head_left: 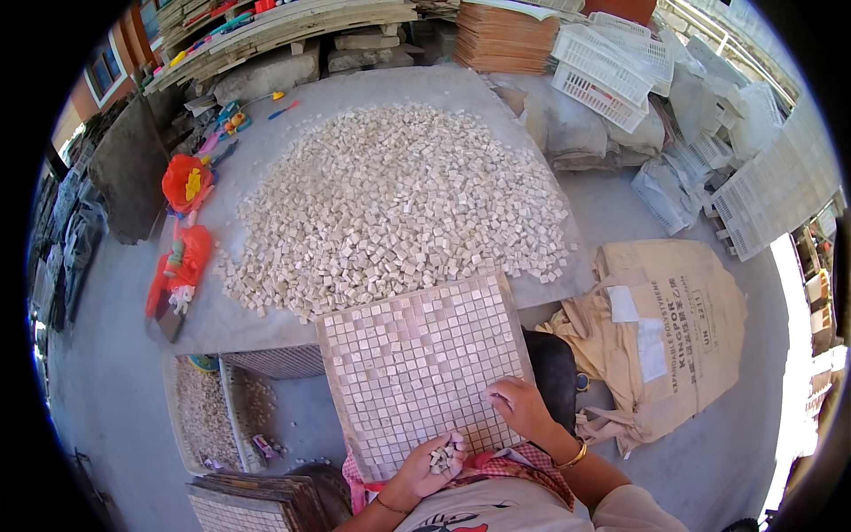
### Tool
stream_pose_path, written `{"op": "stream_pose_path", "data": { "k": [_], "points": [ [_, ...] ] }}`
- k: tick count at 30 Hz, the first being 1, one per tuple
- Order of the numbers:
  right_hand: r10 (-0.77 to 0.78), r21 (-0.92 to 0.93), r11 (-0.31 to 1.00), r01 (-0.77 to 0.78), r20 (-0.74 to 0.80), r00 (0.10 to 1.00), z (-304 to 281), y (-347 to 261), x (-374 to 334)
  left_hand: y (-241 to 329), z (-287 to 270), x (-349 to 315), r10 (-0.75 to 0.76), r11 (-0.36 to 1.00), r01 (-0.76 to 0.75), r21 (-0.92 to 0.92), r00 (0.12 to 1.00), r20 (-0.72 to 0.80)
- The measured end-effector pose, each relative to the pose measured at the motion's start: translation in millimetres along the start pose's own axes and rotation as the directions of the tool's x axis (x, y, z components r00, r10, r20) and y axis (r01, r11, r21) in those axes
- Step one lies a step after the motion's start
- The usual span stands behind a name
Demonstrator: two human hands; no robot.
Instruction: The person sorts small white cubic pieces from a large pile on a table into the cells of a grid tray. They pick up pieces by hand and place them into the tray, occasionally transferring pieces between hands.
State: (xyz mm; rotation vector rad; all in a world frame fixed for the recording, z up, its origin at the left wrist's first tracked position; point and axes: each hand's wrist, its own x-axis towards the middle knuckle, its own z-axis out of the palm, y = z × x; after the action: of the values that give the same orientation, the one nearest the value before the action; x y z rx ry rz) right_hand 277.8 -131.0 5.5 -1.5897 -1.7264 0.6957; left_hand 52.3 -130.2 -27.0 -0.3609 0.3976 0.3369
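Observation:
A square gridded board [324,355] rests on my lap, leaning toward the table, with small pale stone tiles set in most of its cells. Some cells in its upper half look sunken and pinkish. My left hand [429,467] is cupped at the board's near edge around several loose mosaic tiles [442,457]. Over the board's right side, my right hand [519,407] has its fingers drawn together close to the tiled surface. Whatever those fingertips hold, if anything, is too small to make out. Just beyond the board, a broad heap of loose tiles [399,195] covers the table.
Red plastic bags [188,182] and toys lie along the table's left edge [155,301]. A white crate [206,417] of tile pieces stands below left, near stacked boards [257,505]. To the right lie a tan sack [700,319] and white plastic baskets [603,75].

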Motion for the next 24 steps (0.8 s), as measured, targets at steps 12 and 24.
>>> {"op": "stream_pose_path", "data": {
  "k": [12,24],
  "points": [
    [-0.041,-0.269,0.961,0.067,0.1,0.994,5,7,2,-1,-6,3,0.033,0.999,-0.033,0.003,0.996,-0.081],
    [-0.124,-0.194,0.97,0.149,0.137,0.983,7,9,2,1,-6,3,0.029,0.999,-0.03,-0.023,0.997,-0.077]
  ]
}}
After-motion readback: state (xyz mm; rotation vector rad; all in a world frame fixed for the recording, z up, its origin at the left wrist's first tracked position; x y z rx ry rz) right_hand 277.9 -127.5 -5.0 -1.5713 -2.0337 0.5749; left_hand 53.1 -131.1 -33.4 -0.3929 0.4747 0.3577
